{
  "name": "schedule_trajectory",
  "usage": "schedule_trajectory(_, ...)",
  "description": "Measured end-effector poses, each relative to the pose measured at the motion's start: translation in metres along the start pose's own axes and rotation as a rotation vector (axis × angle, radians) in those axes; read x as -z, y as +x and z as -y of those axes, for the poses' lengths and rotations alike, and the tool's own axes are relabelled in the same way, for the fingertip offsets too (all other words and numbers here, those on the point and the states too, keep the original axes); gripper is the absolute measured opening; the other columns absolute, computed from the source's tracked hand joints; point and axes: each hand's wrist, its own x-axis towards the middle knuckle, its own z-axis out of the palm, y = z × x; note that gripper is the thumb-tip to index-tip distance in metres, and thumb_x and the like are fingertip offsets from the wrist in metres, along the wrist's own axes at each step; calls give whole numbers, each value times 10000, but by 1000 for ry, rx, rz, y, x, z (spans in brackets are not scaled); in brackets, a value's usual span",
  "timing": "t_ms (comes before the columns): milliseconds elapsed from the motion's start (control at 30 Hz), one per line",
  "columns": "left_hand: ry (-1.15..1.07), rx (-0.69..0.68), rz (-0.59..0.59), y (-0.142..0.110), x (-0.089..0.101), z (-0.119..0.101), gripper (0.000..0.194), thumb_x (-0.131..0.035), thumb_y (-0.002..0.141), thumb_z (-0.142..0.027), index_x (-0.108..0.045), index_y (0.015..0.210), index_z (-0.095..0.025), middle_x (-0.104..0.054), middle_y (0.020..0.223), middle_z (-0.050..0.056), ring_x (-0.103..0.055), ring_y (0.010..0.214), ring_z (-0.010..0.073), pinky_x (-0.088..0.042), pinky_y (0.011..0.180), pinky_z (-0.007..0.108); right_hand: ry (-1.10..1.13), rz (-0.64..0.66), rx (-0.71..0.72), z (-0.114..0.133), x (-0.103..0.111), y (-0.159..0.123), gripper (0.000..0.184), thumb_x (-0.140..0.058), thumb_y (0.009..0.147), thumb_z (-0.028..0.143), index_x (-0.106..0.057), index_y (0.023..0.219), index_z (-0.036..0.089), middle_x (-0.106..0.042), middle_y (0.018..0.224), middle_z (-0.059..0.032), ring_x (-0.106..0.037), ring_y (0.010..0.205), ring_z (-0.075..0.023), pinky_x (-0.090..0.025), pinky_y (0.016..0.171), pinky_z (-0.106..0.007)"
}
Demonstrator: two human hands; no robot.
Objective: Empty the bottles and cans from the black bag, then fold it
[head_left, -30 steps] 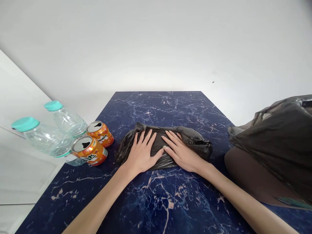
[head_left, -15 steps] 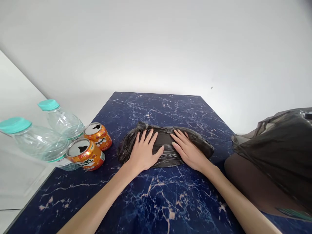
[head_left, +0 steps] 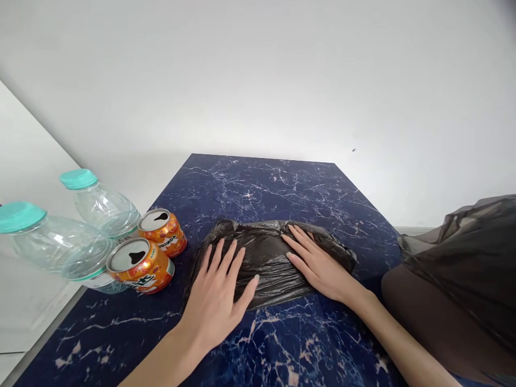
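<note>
A crumpled black plastic bag (head_left: pixel 271 252) lies flattened in the middle of the dark blue marble table (head_left: pixel 262 183). My left hand (head_left: pixel 217 293) lies open with fingers spread at the bag's near left edge, partly on the plastic and partly over the table. On the bag's right half my right hand (head_left: pixel 318 263) rests flat and open, fingers pointing to the far left.
Two orange soda cans (head_left: pixel 155 250) stand at the table's left edge, beside two clear bottles with teal caps (head_left: pixel 80 231). A brown bin lined with a black bag (head_left: pixel 463 279) stands at the right. A white wall runs behind the table.
My left hand has slid back toward me to the bag's near left edge. The right hand stays on the bag. The bag now lies a little wider and flatter.
</note>
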Motion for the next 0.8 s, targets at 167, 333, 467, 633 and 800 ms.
schedule_trajectory(167,37,-9,-50,-1,4,14,610,-449,1134,-514,-654,1494,-67,-633,1592,177,-549,1525,410,-457,1268,655,-15,-28,36,-10,8,-3,627,-374,1163,600,-279,1756,421,-143,1850,53,-131,1714,-291,-237,1388,-588)
schedule_trajectory(333,10,31,-54,0,9,9,607,-450,1123,-544,-696,1452,-97,-688,1521,175,-612,1417,421,-548,1134,641,-80,-252,282,20,7,-9,582,-517,1145,445,-384,1701,331,-342,1800,-35,-248,1693,-287,-258,1390,-588)
schedule_trajectory(467,26,68,-59,0,15,6,568,-467,1112,-528,-737,1409,-126,-718,1449,176,-603,1342,441,-518,1105,673,-67,-209,512,59,-3,-17,683,-668,1060,496,-442,1644,222,-431,1744,-115,-299,1671,-319,-286,1381,-593)
schedule_trajectory(633,39,94,-67,3,22,8,551,-462,1107,-530,-777,1354,-152,-736,1328,202,-597,1237,444,-516,1014,677,-100,-93,565,77,-11,-21,704,-675,1043,600,-482,1614,235,-438,1743,-92,-285,1679,-317,-309,1372,-601)
schedule_trajectory(800,-5,89,-65,6,27,11,501,-479,1100,-525,-804,1268,-182,-744,1259,184,-583,1239,445,-479,1026,683,-95,-84,482,65,-9,-20,643,-633,1071,606,-511,1598,260,-444,1740,-86,-338,1656,-330,-328,1353,-641)
